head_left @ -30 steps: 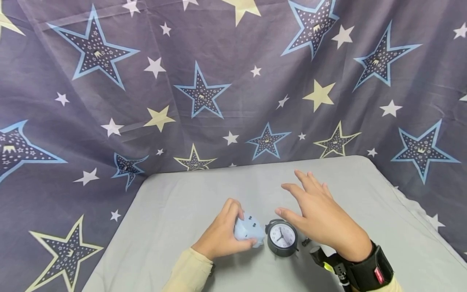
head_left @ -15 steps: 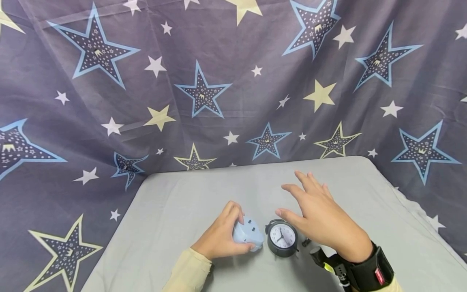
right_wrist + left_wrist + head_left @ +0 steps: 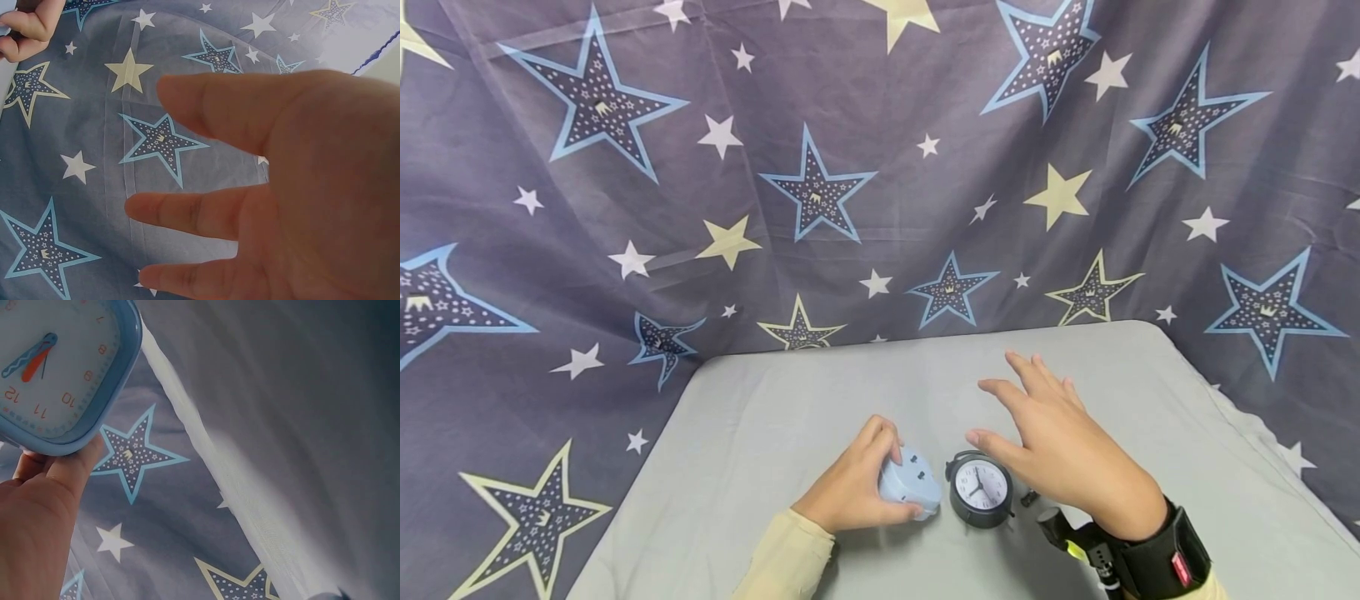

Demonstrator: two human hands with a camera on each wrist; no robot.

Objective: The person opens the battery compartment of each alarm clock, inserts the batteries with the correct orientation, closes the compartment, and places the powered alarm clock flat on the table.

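Note:
My left hand (image 3: 853, 487) grips a light blue clock (image 3: 910, 483) by its sides, thumb at the near edge and fingers over the far one. Small dark marks show on the side turned up in the head view. In the left wrist view, the clock's face (image 3: 53, 369) has orange numerals, one blue hand and one orange hand. Just right of it, a black round alarm clock (image 3: 981, 487) stands with its white dial up toward the head camera. My right hand (image 3: 1052, 442) hovers beyond and right of the black clock, fingers spread, holding nothing.
A light grey cloth (image 3: 775, 417) covers the table. Behind it and along both sides hangs a dark curtain (image 3: 865, 100) printed with stars. My right wrist carries a black strap with a camera mount (image 3: 1075, 533), close to the black clock.
My left hand has tilted the light blue clock and brought it slightly nearer to me. The right hand and the black alarm clock stay where they were.

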